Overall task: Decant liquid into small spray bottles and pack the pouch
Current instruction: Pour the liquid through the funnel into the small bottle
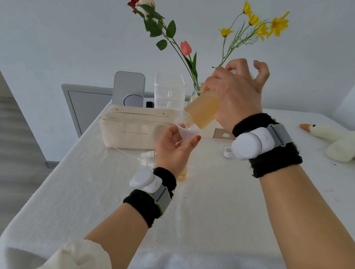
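Note:
My right hand (235,90) grips a large bottle of amber liquid (203,111), tilted neck-down to the left. Its mouth sits over a clear plastic funnel (186,129). My left hand (172,148) pinches that funnel and is curled round a small bottle (182,174) standing on the table; only its base shows below my palm, with a little amber liquid in it. A cream zip pouch (131,130) stands just behind my left hand. Two spray pump heads (148,158) lie on the cloth in front of the pouch.
A white cap (227,151) lies beside my right wrist. Behind the pouch stand a mirror (129,89), a clear drawer box (169,94) and a vase of flowers (196,89). A plush goose (338,142) lies at the right on the white-covered table (208,219).

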